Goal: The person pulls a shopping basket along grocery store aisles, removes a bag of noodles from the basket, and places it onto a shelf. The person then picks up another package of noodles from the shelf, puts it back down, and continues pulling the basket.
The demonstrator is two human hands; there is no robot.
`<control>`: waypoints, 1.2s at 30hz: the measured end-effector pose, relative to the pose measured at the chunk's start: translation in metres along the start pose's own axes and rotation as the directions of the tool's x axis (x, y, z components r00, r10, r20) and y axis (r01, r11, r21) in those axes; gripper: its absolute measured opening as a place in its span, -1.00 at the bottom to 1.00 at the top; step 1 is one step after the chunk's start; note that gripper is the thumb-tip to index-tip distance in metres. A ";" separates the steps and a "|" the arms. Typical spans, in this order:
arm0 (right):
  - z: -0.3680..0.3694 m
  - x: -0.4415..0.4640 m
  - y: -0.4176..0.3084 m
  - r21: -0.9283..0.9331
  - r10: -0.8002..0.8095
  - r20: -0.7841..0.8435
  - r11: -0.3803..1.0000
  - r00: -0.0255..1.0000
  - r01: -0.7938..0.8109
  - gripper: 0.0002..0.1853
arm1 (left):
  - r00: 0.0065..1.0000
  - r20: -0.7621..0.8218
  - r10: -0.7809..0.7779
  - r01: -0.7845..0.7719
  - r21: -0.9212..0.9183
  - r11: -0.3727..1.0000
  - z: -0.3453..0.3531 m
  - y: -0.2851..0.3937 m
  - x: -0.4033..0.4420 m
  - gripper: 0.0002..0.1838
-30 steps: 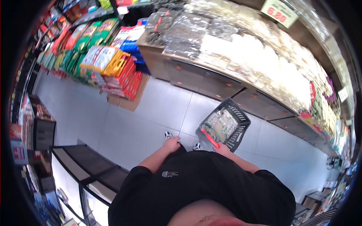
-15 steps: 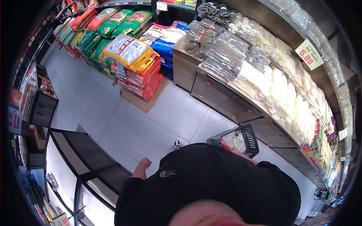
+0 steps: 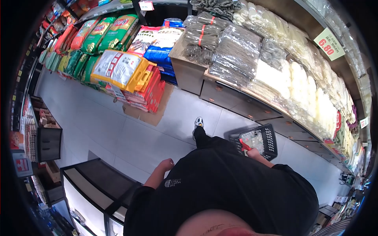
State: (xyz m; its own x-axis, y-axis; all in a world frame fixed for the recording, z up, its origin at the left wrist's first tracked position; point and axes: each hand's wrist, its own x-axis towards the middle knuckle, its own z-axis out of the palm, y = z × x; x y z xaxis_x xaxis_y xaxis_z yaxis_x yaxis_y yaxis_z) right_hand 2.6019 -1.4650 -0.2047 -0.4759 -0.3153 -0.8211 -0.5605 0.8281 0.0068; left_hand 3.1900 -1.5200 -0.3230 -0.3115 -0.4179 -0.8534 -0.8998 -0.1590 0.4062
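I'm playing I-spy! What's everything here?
Perforated plastic basket: one, black, right, holding packets
Plastic handle: one, red, on basket
Plump printed sacks: many, green, red, yellow, blue, stacked left
Flat cardboard: one, brown, beneath sacks
Wrapped bundles: many, grey and cream, on brown cabinets
Price sign: one, pale, above bundles
Low framed cabinet: one, black, lower left
Shirt: one, black, lower centre
Shoe: one, whitish, on floor
Left hand: one, bare, beside shirt
Right hand: one, bare, gripping handle

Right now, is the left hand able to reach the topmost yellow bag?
Probably not without a step: the left hand looks empty, but open floor separates it from the yellow bag.
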 end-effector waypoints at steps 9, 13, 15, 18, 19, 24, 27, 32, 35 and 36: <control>-0.035 0.063 -0.071 0.499 0.121 -0.078 0.864 0.990 -0.066 -0.68 | 0.992 -0.035 0.123 -0.117 0.133 0.984 -0.190 0.049 0.069 -0.63; -0.048 0.071 -0.095 0.619 0.151 -0.069 0.782 0.986 -0.076 -0.70 | 0.967 -0.229 0.111 -0.099 0.063 0.993 -0.241 0.053 0.134 -0.63; -0.060 0.062 -0.113 0.633 0.175 -0.061 0.768 0.983 -0.098 -0.68 | 0.959 -0.274 0.074 -0.094 -0.060 0.994 -0.264 0.061 0.152 -0.63; -0.041 0.086 -0.111 0.433 0.102 -0.208 0.901 0.973 -0.002 -0.62 | 0.973 -0.177 0.149 -0.161 -0.056 0.985 -0.277 0.055 0.166 -0.61; -0.041 0.085 -0.114 0.403 0.096 -0.217 0.915 0.971 0.000 -0.60 | 0.976 -0.132 0.176 -0.182 -0.040 0.982 -0.281 0.050 0.168 -0.61; -0.038 0.061 -0.157 0.266 0.083 -0.276 0.964 0.957 -0.007 -0.54 | 0.969 0.080 0.233 -0.243 0.150 0.958 -0.322 0.016 0.161 -0.61; -0.011 0.068 -0.166 0.276 0.124 -0.274 0.960 0.954 -0.045 -0.51 | 0.946 0.181 0.270 -0.312 0.278 0.908 -0.367 0.000 0.165 -0.62; 0.017 0.033 -0.195 0.280 0.118 -0.247 0.959 0.962 -0.046 -0.55 | 0.865 0.287 0.411 -0.501 0.531 0.683 -0.449 0.035 0.211 -0.62; 0.031 0.007 -0.212 0.340 0.135 -0.239 0.939 0.962 -0.047 -0.53 | 0.782 0.359 0.510 -0.604 0.638 0.477 -0.473 0.082 0.260 -0.62; 0.040 -0.001 -0.212 0.385 0.147 -0.260 0.922 0.954 -0.037 -0.51 | 0.746 0.381 0.546 -0.633 0.661 0.403 -0.475 0.099 0.277 -0.62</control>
State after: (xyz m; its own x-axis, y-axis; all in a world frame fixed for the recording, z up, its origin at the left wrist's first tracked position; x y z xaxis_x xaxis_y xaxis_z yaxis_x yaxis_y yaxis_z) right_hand 2.7485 -1.6210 -0.2282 -0.7129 -0.2998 -0.6340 -0.2380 0.9538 -0.1834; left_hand 3.1592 -2.0761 -0.3642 -0.8403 -0.0577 -0.5391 -0.3677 0.7914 0.4884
